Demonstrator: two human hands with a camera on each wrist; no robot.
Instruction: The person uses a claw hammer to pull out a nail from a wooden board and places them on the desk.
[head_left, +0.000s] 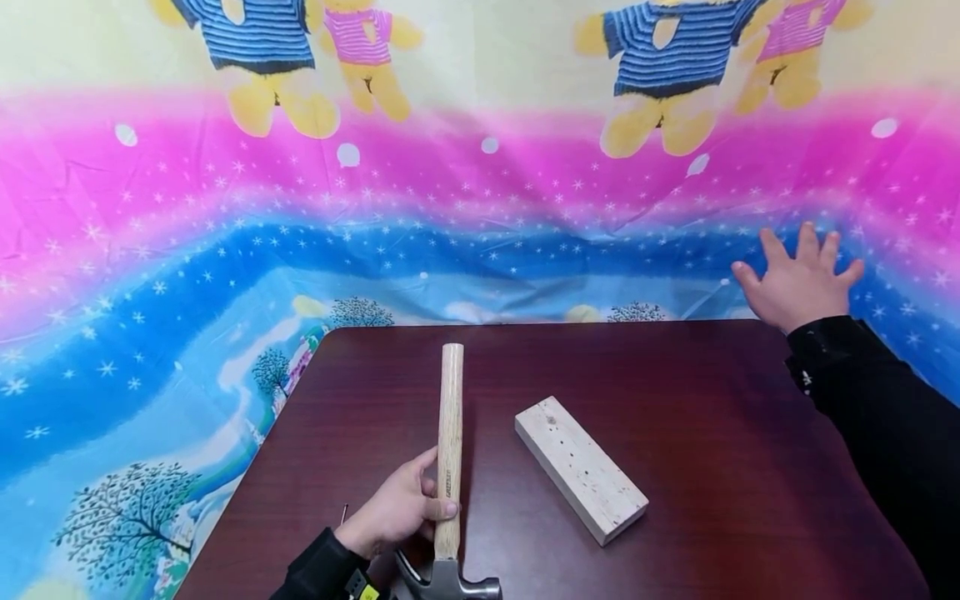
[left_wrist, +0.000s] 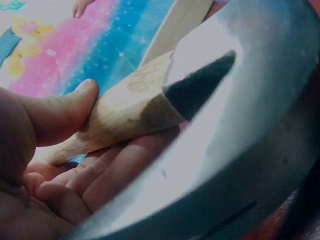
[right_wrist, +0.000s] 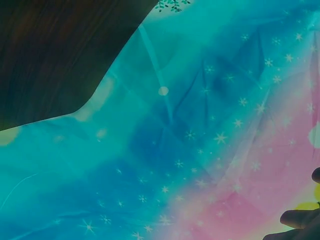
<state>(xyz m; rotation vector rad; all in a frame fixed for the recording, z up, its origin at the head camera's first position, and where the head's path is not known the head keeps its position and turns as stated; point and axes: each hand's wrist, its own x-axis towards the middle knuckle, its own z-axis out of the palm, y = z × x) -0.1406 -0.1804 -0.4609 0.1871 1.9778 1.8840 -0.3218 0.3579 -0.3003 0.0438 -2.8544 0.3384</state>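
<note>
My left hand [head_left: 401,507] holds a claw hammer [head_left: 452,408] by its pale wooden handle, close to the steel head. The handle points away toward the far side of the table, with the head at the bottom edge of the head view. In the left wrist view the hammer's claw [left_wrist: 260,100] looms large, and the thumb [left_wrist: 65,112] lies along the handle. To the right lies a pale wooden block [head_left: 581,471], set at a slant, with several dark spots on top. Fingers spread, my right hand [head_left: 804,283] is raised near the far right corner, holding nothing.
Everything lies on a dark red-brown table [head_left: 712,433] with rounded far corners. A thin nail-like piece [head_left: 345,512] shows beside the left wrist; its lower part is hidden. Behind the table hangs a printed cloth [head_left: 480,192] with bears and snowflakes.
</note>
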